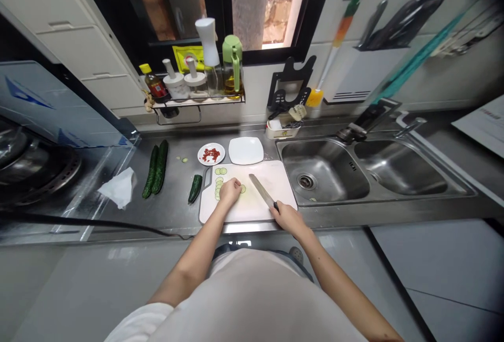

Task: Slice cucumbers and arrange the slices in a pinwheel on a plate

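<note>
My left hand (230,191) is over the left half of a white cutting board (252,212), its fingers closed at a pale green cucumber slice (243,189). My right hand (286,216) is wrapped round the handle of a knife (261,190), whose blade points up and left over the board. Several cucumber slices (219,188) lie in a column just left of my left hand, with more above. A cut cucumber piece (195,189) rests on the counter at the board's left edge.
Behind the board are a white square plate (246,151) and a small plate (202,160) with chopped red pieces. Two cucumbers (159,166) and a crumpled white cloth (120,187) lie left. A double sink (326,174) is at the right; bottles stand on a shelf (197,102).
</note>
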Available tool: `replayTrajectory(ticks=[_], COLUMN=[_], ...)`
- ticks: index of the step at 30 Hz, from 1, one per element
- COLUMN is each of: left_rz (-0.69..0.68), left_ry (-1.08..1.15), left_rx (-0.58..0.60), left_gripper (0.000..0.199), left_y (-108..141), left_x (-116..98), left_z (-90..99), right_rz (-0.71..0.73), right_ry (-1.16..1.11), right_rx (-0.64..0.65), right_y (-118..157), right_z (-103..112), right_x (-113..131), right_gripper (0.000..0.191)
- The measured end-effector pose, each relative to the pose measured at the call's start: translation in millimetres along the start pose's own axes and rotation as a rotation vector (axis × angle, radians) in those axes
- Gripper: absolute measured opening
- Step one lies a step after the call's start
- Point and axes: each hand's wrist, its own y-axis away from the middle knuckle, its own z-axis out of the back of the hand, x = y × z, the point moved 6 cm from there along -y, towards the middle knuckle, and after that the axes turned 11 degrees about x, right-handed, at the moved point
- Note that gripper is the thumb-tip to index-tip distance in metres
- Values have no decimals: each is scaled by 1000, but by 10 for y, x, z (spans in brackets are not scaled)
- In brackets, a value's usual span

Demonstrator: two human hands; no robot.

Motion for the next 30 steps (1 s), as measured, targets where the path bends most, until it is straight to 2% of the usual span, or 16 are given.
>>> replayTrajectory(ticks=[6, 15, 20, 30], left_rz=[12, 80, 110, 77], left_ry=[-172, -177, -165, -200], left_rx=[-57, -36, -11, 36], left_gripper=[16, 15, 14, 15], left_y=[-2, -97, -149, -208], left_x=[-29, 26, 47, 51], left_z=[50, 89, 88, 102], right_rz=[38, 74, 80, 84], right_ry=[66, 103, 110, 127], right_rx=[4, 68, 100, 118], right_y=[106, 385, 393, 347], right_z=[29, -14, -52, -42], right_x=[40, 87, 116, 111], right_gripper=[40, 38, 37, 36])
